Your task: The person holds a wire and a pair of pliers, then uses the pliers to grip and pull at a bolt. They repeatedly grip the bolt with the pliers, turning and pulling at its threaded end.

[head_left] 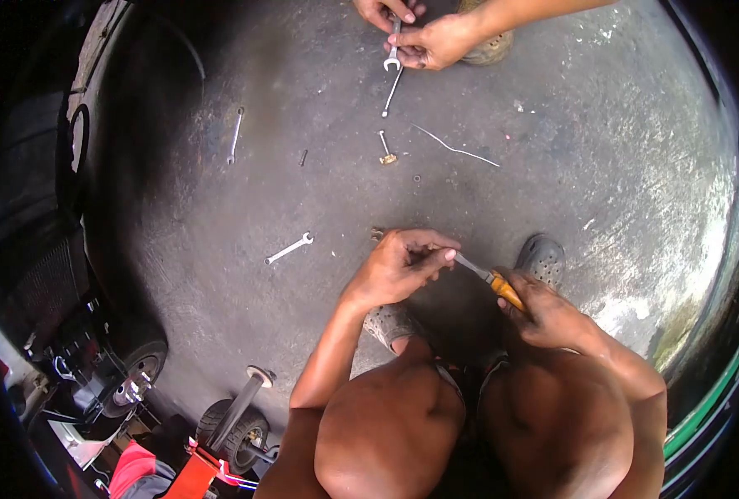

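My right hand [540,308] is wrapped round the yellow handle of a tool [505,289] in front of my right knee. The tool's metal shaft points up and left to my left hand [404,264], whose fingertips pinch at its tip. Whether a small part is also between those fingers cannot be made out. Just beyond my left hand, a small brass-coloured part [377,234] is partly hidden on the floor. Farther off lie a brass piece with a bolt [387,158], a small ring [417,178] and a bent wire [457,150].
At the top, a co-worker's hands [440,41] hold a wrench [393,58]. Other wrenches [290,249] [235,135] and a small bolt [303,158] lie on the floor. Wheels [141,374] and a red object [193,472] stand at the lower left.
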`<state>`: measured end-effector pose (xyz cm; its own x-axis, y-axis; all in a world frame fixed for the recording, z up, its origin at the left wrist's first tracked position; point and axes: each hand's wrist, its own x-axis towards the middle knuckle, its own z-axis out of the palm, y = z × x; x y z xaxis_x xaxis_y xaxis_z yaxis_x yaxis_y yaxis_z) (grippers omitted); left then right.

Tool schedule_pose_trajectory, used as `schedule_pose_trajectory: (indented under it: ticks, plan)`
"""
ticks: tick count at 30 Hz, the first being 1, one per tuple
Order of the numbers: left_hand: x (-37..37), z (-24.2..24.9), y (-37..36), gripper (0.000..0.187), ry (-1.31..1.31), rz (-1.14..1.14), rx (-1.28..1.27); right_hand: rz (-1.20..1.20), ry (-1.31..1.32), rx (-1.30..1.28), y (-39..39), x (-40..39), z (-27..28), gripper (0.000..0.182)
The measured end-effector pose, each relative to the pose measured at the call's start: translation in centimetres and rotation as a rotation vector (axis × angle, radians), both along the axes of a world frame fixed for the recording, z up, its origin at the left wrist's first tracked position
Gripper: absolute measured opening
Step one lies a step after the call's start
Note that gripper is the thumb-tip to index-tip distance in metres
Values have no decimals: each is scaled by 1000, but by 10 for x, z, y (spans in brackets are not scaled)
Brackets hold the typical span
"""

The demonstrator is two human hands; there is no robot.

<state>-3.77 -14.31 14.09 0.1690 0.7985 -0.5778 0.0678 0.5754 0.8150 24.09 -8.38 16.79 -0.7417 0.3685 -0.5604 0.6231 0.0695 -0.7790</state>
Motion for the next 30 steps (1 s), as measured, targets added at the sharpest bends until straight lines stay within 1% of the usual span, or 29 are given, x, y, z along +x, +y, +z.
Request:
schedule_pose_trajectory:
  ticks: [4,13,16,19,22,25,28,30]
  plan:
    - [-6,3,1,22,-16,-6,13,1,7,-29,6,-7,5,45]
    - [-4,5,6,16,-84,-7,8,-19,55,41,6,-6,3,44]
    - [-5,3,6,15,-80,-23,20,-12,50,44,7,-6,5,43]
    - [-6,4,8,17,-63,-37,32,9,-11,9,9,-6,4,42]
    - [-2,3,7,20,-73,2,44,-1,-20,84,9,-7,6,45]
    - [1,4,9,24,5,41,20,3,23,218,2,0,-5,51]
    - [-8,-8,3,29,31,5,-99,65,27,316,6,3,-7,56]
    - [-11,-6,3,30,54,-43,-97,91,-16,334,8,2,-5,57]
